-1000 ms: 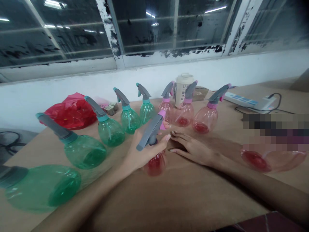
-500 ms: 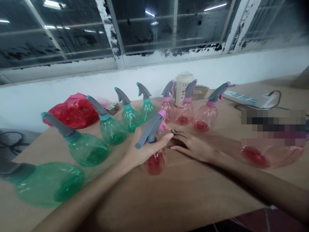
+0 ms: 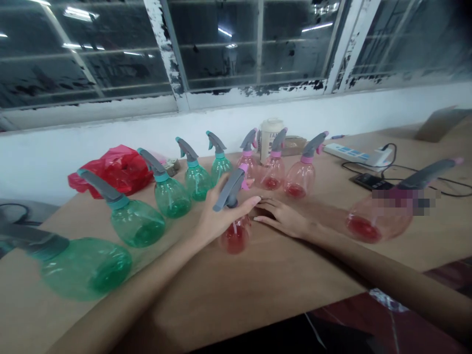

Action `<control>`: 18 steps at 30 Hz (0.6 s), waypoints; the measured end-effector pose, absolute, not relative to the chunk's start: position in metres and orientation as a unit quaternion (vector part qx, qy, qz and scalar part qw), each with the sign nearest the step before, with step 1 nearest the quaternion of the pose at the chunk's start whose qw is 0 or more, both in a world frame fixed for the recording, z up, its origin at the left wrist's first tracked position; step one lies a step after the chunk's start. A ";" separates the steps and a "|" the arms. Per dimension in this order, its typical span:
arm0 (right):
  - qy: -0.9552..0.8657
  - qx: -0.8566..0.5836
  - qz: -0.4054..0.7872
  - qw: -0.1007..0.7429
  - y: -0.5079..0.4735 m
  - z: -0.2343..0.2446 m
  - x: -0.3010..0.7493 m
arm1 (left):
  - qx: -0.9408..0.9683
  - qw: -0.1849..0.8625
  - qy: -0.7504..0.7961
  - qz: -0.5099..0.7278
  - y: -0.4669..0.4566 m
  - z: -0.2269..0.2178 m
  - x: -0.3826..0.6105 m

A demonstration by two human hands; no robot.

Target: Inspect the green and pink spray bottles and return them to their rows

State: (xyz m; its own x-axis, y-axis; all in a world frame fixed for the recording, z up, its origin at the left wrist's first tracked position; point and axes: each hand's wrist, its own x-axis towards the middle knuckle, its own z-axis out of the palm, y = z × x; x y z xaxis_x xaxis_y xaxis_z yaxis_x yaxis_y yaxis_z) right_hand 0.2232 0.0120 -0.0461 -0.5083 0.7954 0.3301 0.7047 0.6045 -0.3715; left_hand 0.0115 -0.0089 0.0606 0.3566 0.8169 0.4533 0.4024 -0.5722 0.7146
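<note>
My left hand is wrapped round the neck of a clear pink spray bottle with a grey head and pink trigger. The bottle stands upright on the table, a little red showing in its base. My right hand rests palm down on the table just right of it, fingers stretched toward the left thumb. Several green spray bottles run in a slanting line on the left. Behind my hands stand three pink spray bottles, and another pink spray bottle is at the far right, partly blurred out.
A crumpled red plastic bag lies at the back left. Along the wall are a lidded paper cup and a white power strip. A black device with a cable lies at the right. The table's front edge runs below my arms.
The view has turned a little to the right, so more of the far right bottle and the black device shows. My left hand keeps its hold on the pink spray bottle.
</note>
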 end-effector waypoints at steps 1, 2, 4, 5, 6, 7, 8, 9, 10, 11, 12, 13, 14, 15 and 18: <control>-0.861 -0.439 0.096 0.240 0.009 -0.045 0.224 | 0.783 0.248 0.382 0.424 -0.009 0.060 0.011; -0.858 -0.444 0.097 0.238 0.005 -0.044 0.225 | 0.780 0.244 0.377 0.435 -0.008 0.059 0.011; -0.854 -0.455 0.103 0.230 -0.006 -0.039 0.228 | 0.780 0.235 0.360 0.454 -0.008 0.057 0.011; -0.852 -0.461 0.109 0.223 -0.013 -0.036 0.231 | 0.782 0.230 0.348 0.463 -0.007 0.056 0.010; -0.851 -0.465 0.118 0.215 -0.020 -0.033 0.234 | 0.782 0.226 0.336 0.473 -0.007 0.055 0.010; -0.850 -0.468 0.127 0.206 -0.027 -0.030 0.238 | 0.782 0.221 0.328 0.481 -0.007 0.054 0.010; -0.849 -0.471 0.136 0.197 -0.035 -0.027 0.242 | 0.783 0.216 0.323 0.485 -0.007 0.053 0.009; -0.848 -0.473 0.144 0.190 -0.043 -0.024 0.247 | 0.787 0.210 0.321 0.484 -0.008 0.052 0.008; -0.847 -0.476 0.151 0.184 -0.050 -0.021 0.252 | 0.792 0.204 0.321 0.478 -0.009 0.051 0.006; -0.842 -0.482 0.156 0.184 -0.059 -0.020 0.258 | 0.798 0.197 0.324 0.469 -0.010 0.050 0.004; -0.836 -0.490 0.161 0.189 -0.067 -0.019 0.264 | 0.804 0.189 0.331 0.456 -0.013 0.048 0.000; -0.827 -0.500 0.163 0.198 -0.076 -0.019 0.271 | 0.811 0.181 0.342 0.439 -0.016 0.046 -0.005; -0.815 -0.514 0.162 0.213 -0.085 -0.020 0.279 | 0.815 0.170 0.361 0.421 -0.020 0.044 -0.011; -0.800 -0.527 0.158 0.239 -0.095 -0.021 0.288 | 0.819 0.160 0.383 0.395 -0.026 0.042 -0.018; -0.733 -0.587 0.148 0.311 -0.128 -0.027 0.321 | 0.823 0.140 0.450 0.317 -0.044 0.032 -0.037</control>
